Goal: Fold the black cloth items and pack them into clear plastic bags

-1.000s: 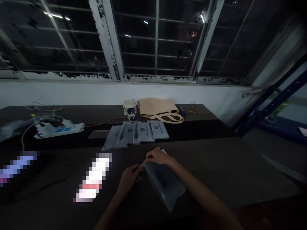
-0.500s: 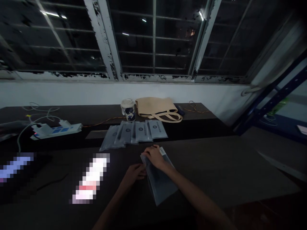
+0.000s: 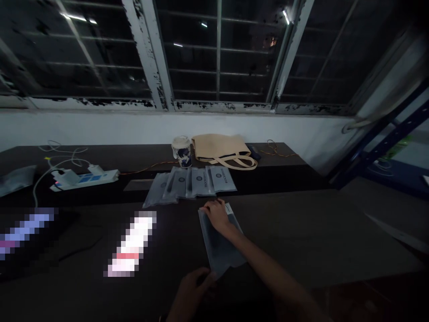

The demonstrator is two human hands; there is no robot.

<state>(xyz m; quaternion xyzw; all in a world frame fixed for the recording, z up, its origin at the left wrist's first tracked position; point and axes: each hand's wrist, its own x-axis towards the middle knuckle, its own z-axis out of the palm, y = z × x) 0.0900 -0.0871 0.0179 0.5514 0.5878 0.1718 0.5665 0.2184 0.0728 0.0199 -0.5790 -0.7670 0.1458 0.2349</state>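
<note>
A grey plastic pouch point(image 3: 219, 250) lies flat on the dark table in front of me. My right hand point(image 3: 216, 215) rests flat on its far end, fingers stretched out and pressing it down. My left hand point(image 3: 191, 290) is at the pouch's near corner, by the bottom edge of the view; its fingers curl at the corner, and whether they pinch it is too dark to tell. Several similar pouches point(image 3: 191, 184) with round labels lie overlapping in a row just beyond.
A paper cup point(image 3: 181, 151) and a tan tote bag point(image 3: 223, 150) stand behind the pouch row. A white power strip point(image 3: 83, 178) with cables lies at the far left. Two blurred-out bright objects lie on the table's left. A barred window fills the back; a blue rack stands right.
The pouch went from held tilted in both hands to lying flat. My right hand now lies flat on its far end; my left hand drew back to its near corner.
</note>
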